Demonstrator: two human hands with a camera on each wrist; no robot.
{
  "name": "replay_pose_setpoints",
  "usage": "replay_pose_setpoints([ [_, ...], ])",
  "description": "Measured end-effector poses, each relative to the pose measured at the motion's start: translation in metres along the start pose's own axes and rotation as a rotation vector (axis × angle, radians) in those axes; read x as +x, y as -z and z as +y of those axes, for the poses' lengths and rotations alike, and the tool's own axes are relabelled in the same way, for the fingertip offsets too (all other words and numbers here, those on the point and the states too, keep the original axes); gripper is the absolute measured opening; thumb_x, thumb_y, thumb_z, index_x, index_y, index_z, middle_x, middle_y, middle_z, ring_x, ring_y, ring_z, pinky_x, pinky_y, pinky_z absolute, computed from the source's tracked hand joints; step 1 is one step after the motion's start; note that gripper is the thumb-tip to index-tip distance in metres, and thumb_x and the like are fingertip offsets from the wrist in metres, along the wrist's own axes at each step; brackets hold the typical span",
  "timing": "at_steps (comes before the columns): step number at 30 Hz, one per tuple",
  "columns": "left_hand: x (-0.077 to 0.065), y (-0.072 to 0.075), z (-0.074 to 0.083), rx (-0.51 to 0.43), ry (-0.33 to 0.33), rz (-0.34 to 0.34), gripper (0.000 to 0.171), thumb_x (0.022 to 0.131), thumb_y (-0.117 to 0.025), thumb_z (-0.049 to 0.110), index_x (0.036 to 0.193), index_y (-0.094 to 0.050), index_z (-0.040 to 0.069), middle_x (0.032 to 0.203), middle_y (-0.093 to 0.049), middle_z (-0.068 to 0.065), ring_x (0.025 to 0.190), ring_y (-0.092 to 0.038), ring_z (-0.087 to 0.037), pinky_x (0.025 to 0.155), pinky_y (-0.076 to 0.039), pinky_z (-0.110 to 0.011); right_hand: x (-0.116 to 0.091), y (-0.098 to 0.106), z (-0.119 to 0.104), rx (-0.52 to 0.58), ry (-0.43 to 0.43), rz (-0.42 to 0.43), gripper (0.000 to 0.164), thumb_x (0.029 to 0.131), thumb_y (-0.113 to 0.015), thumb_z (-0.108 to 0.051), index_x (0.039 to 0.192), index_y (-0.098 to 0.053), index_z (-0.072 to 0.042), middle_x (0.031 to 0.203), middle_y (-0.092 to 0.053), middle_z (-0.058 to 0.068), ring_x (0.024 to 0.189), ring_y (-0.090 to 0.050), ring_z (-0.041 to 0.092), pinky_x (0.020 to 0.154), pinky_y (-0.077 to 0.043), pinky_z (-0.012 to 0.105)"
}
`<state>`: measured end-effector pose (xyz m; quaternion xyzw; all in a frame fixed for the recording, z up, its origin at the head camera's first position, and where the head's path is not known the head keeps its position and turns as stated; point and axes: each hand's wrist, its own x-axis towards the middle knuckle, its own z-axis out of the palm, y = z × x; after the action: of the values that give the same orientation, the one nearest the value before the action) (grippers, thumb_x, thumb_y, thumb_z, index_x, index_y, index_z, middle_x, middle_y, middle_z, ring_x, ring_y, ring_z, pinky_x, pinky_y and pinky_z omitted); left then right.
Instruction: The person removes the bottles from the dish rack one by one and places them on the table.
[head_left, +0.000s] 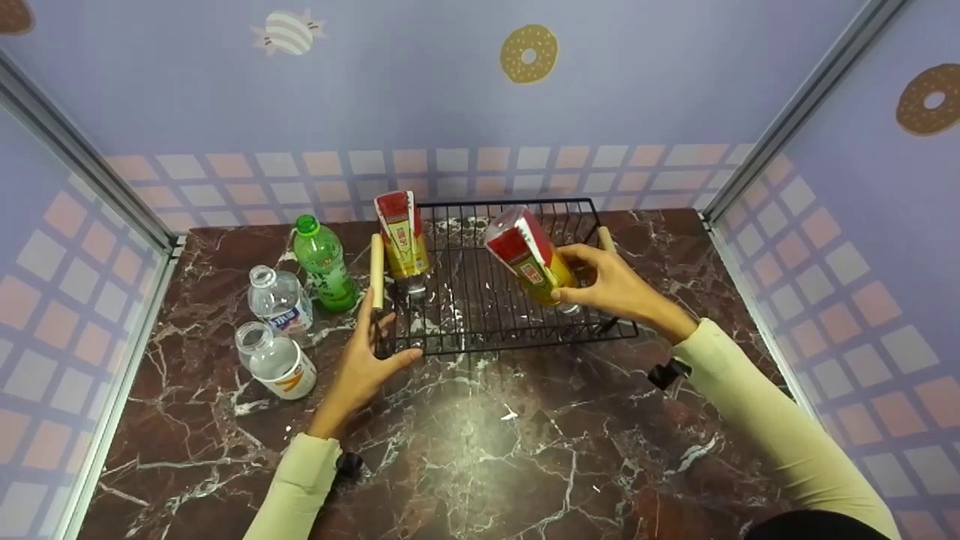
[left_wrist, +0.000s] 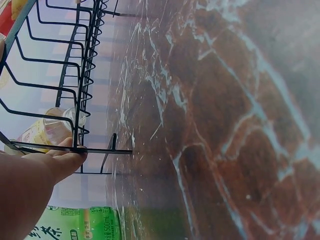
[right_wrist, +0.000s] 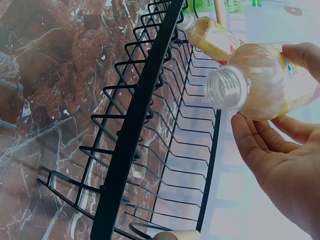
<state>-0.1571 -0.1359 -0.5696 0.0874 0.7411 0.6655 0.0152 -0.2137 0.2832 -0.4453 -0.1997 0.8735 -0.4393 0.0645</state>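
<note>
My right hand (head_left: 611, 289) grips a clear plastic bottle (head_left: 529, 259) with a red and yellow label, thumb on one side and fingers on the other. The bottle is tilted, its uncapped mouth pointing down above the right part of a black wire rack (right_wrist: 135, 120). My left hand (head_left: 366, 367) holds the rack's front left corner, just below a pale wooden handle (head_left: 377, 270). A similar bottle (head_left: 405, 240) stands upside down at the rack's left end, neck between the wires.
Left of the rack stand a green capped bottle (head_left: 322, 262), a clear bottle with a blue label (head_left: 279, 300) and a clear bottle with a white and orange label (head_left: 276, 364), both uncapped. Patterned walls (head_left: 450, 90) enclose the marbled tabletop (head_left: 480, 442) behind and at both sides.
</note>
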Motion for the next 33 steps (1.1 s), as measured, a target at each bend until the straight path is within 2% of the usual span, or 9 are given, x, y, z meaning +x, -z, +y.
replay_pose_setpoints([
  [5,0.0,0.0,-0.001,0.013,0.006,0.005,0.129,0.087,-0.094,0.007,0.179,-0.005,0.019,0.166,-0.044,-0.035,0.155,-0.045,-0.046,0.132,-0.033,-0.057,-0.001,-0.001,-0.001,0.004,0.042,0.0,0.063,0.091,-0.09,-0.016,0.147,-0.065,0.001,0.138,-0.073,0.017,0.114,-0.075,0.032,0.128,-0.039,0.058],
  [8,0.0,0.001,-0.002,0.02,0.006,0.008,0.128,0.087,-0.094,0.007,0.179,-0.006,0.017,0.165,-0.045,-0.035,0.154,-0.046,-0.045,0.132,-0.033,-0.057,-0.003,-0.002,-0.002,-0.042,0.063,0.009,0.063,0.089,-0.09,-0.02,0.145,-0.068,-0.002,0.135,-0.074,0.014,0.128,-0.069,0.037,0.137,-0.007,0.062],
  [12,0.0,0.001,-0.002,0.022,0.01,0.001,0.128,0.088,-0.094,0.008,0.179,-0.005,0.019,0.167,-0.043,-0.034,0.155,-0.046,-0.044,0.133,-0.032,-0.057,-0.006,-0.003,-0.001,-0.111,0.079,0.018,0.063,0.088,-0.09,-0.027,0.144,-0.07,-0.005,0.139,-0.073,0.014,0.163,-0.03,0.046,0.132,0.017,0.063],
  [15,0.0,0.002,-0.001,0.023,0.018,-0.007,0.129,0.088,-0.094,0.01,0.179,-0.004,0.022,0.169,-0.04,-0.034,0.156,-0.045,-0.042,0.133,-0.031,-0.057,-0.008,-0.004,0.0,-0.128,0.092,0.017,0.062,0.088,-0.09,-0.029,0.143,-0.071,-0.005,0.142,-0.072,0.016,0.168,-0.005,0.048,0.132,0.018,0.064],
  [18,-0.001,0.003,0.001,0.041,0.019,-0.009,0.128,0.089,-0.094,0.011,0.179,-0.004,0.021,0.171,-0.035,-0.033,0.157,-0.043,-0.042,0.134,-0.03,-0.056,-0.009,-0.005,0.001,-0.118,0.099,0.019,0.061,0.089,-0.09,-0.03,0.142,-0.072,-0.005,0.142,-0.072,0.016,0.168,0.002,0.048,0.131,0.017,0.066],
  [22,-0.003,0.007,0.005,0.098,-0.003,0.01,0.124,0.089,-0.095,0.013,0.179,-0.009,0.014,0.176,-0.027,-0.029,0.162,-0.034,-0.042,0.135,-0.026,-0.055,-0.011,-0.004,0.001,-0.117,0.121,0.027,0.06,0.088,-0.09,-0.029,0.14,-0.072,-0.005,0.14,-0.073,0.016,0.168,-0.002,0.049,0.132,0.015,0.066],
  [27,-0.005,0.011,0.019,0.243,-0.094,0.051,0.116,0.088,-0.096,0.02,0.175,-0.022,0.005,0.181,-0.017,-0.022,0.166,-0.021,-0.042,0.135,-0.018,-0.063,-0.013,-0.003,0.0,-0.12,0.123,0.033,0.061,0.087,-0.091,-0.029,0.14,-0.072,-0.004,0.142,-0.072,0.016,0.168,0.001,0.049,0.132,0.012,0.068],
  [30,-0.007,0.011,0.029,0.305,-0.165,0.053,0.112,0.086,-0.096,0.019,0.173,-0.028,0.0,0.18,-0.02,-0.024,0.165,-0.023,-0.046,0.133,-0.018,-0.069,-0.013,-0.002,0.0,-0.122,0.128,0.034,0.061,0.087,-0.091,-0.029,0.14,-0.072,-0.004,0.143,-0.072,0.016,0.168,0.002,0.048,0.132,0.013,0.067],
  [33,-0.008,0.01,0.038,0.349,-0.226,0.046,0.107,0.086,-0.096,0.018,0.17,-0.033,-0.003,0.178,-0.024,-0.026,0.163,-0.028,-0.047,0.131,-0.023,-0.072,-0.012,-0.002,-0.001,-0.13,0.151,0.031,0.06,0.088,-0.09,-0.029,0.14,-0.072,-0.004,0.139,-0.074,0.015,0.168,-0.008,0.048,0.133,0.017,0.062],
])
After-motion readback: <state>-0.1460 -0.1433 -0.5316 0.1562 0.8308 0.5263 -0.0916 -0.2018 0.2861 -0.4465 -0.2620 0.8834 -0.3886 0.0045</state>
